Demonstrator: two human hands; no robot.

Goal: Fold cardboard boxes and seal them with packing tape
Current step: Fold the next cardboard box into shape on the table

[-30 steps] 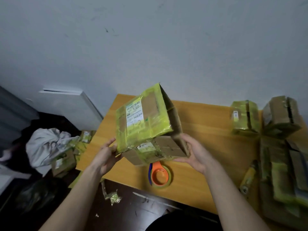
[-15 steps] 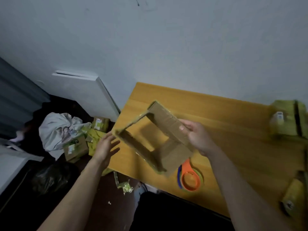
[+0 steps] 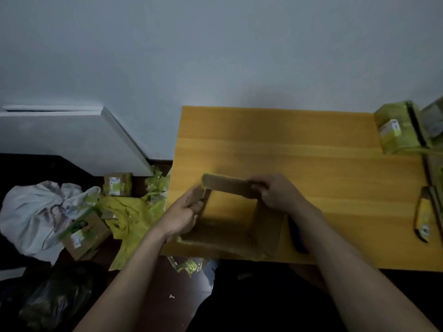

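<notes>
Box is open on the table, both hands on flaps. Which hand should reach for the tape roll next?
Right, probably. The tape roll lies just beside the right forearm, partly hidden by it, on the box's right side. The right hand only pinches the far flap; the left hand grips the left wall, steadying it.

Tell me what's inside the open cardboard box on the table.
Nothing visible: through the open brown cardboard box the bare yellow wooden table shows. The near corners are shadowed, and the left hand hides part of the left wall.
</notes>
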